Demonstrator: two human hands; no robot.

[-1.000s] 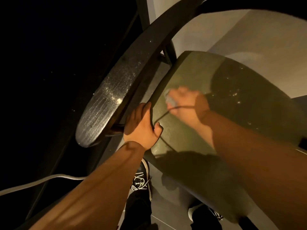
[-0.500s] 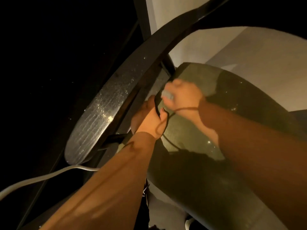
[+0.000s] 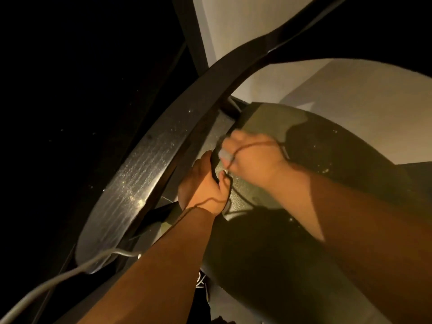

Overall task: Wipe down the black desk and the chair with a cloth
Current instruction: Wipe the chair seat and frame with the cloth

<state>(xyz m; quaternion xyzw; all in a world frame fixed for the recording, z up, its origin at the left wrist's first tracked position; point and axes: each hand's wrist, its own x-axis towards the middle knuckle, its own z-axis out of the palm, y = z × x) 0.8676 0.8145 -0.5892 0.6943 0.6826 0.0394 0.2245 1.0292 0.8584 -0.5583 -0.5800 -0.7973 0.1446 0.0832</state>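
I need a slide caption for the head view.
Left hand grips the dark green chair seat; right hand presses a small grey cloth on it.

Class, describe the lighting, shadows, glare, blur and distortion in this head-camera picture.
Head view: dim, warm light, the left side near black; glare streaks the dusty backrest; arm shadows darken the seat; the right hand and cloth are blurred; the wide lens bends the backrest.

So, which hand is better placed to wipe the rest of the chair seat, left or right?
The right. The right hand holds the cloth on the chair seat, near the white specks. The left hand grips the seat's edge, probably steadying it.
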